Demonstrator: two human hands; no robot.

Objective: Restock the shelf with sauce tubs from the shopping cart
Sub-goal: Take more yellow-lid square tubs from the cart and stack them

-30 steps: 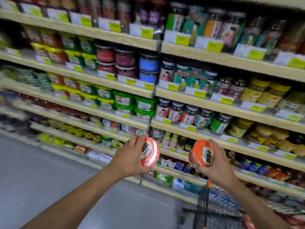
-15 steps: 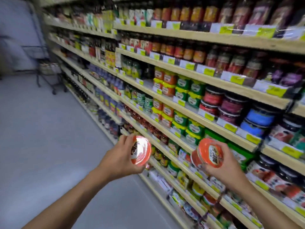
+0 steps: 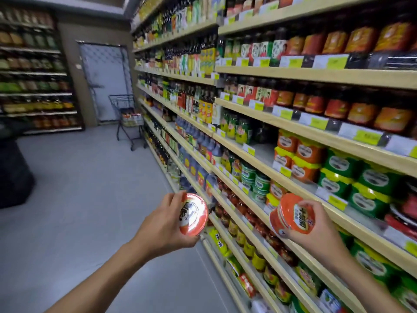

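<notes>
My left hand (image 3: pixel 161 224) grips an orange sauce tub (image 3: pixel 193 214) with its shiny lid turned toward the shelves. My right hand (image 3: pixel 313 227) holds a second orange sauce tub (image 3: pixel 291 215), tilted, close to the shelf front. Stacked orange tubs with yellow lids (image 3: pixel 297 154) and green tubs (image 3: pixel 361 179) stand on the wooden shelf (image 3: pixel 300 184) just above my right hand. A bare stretch of shelf (image 3: pixel 261 150) lies left of the orange stack.
A shopping cart (image 3: pixel 127 118) stands far down the aisle beside the shelves, near a grey door (image 3: pixel 103 82). Jars and bottles fill the shelves on the right. Another shelving unit (image 3: pixel 33 73) lines the far left wall. Grey floor (image 3: pixel 79 188) spreads to the left.
My view has swung left along the aisle, bringing the far cart and door into sight. Both hands still hold their tubs; the right tub now sits nearer the shelf edge.
</notes>
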